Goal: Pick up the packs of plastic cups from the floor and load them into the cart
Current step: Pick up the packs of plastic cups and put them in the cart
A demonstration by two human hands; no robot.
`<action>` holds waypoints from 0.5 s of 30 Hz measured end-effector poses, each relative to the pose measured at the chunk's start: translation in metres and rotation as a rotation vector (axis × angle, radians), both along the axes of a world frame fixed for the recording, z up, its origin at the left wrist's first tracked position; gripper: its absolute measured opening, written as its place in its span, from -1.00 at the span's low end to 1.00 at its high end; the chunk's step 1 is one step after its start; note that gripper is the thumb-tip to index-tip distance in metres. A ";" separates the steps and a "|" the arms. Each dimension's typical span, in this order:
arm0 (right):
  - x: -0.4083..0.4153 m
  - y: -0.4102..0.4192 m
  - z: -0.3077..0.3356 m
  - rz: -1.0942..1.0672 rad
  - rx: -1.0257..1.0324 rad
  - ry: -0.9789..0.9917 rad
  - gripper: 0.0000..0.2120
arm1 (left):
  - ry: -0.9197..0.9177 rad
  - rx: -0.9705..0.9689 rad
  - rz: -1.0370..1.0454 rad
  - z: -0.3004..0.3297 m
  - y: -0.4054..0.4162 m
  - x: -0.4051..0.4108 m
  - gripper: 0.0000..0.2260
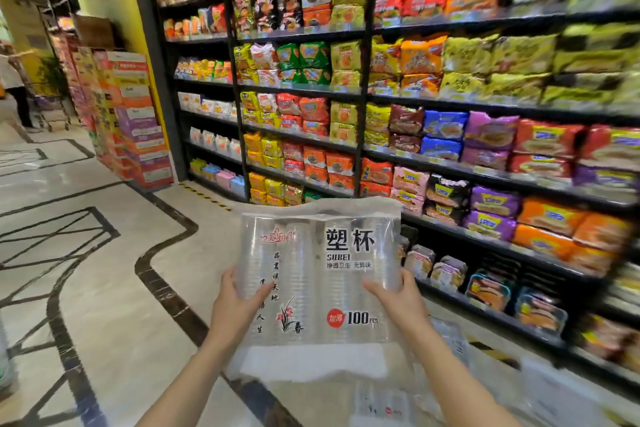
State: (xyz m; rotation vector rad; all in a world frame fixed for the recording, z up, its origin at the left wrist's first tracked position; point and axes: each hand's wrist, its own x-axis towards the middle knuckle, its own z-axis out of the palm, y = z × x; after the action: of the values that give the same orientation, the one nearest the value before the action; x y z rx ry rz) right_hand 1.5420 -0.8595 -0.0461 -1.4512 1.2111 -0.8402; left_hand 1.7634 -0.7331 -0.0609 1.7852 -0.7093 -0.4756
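Both forearms reach forward, left hand (pixel 232 302) and right hand (pixel 398 302) grasping the clear plastic pack of cups (pixel 317 274) by its sides, fingers (pixel 258 291) wrapped over the front.

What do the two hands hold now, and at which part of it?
Both hold one clear plastic pack of transparent cups: the left hand grips its left edge and the right hand its right edge, around mid-height.

2 bare, sleeveless forearms, ringless hands
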 end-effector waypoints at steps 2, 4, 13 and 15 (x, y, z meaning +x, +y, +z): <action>-0.071 0.003 0.008 -0.109 -0.008 -0.010 -0.40 | -0.018 -0.022 -0.113 0.008 -0.024 -0.059 -0.33; -0.154 0.005 0.012 -0.242 -0.018 -0.013 -0.38 | -0.023 -0.065 -0.250 0.010 -0.054 -0.130 -0.41; -0.599 0.103 0.017 -0.941 -0.074 0.092 -0.29 | 0.124 -0.103 -0.983 0.004 -0.134 -0.601 -0.07; -0.678 0.136 0.020 -1.078 -0.057 0.123 -0.24 | 0.099 -0.073 -1.120 0.001 -0.133 -0.697 0.12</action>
State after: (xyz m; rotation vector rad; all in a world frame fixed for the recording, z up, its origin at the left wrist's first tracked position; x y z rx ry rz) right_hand 0.8641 -0.7238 -0.0258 -0.8117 2.1120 -1.4978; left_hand 1.0664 -0.8658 -0.0601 1.1403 -1.6071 -1.2313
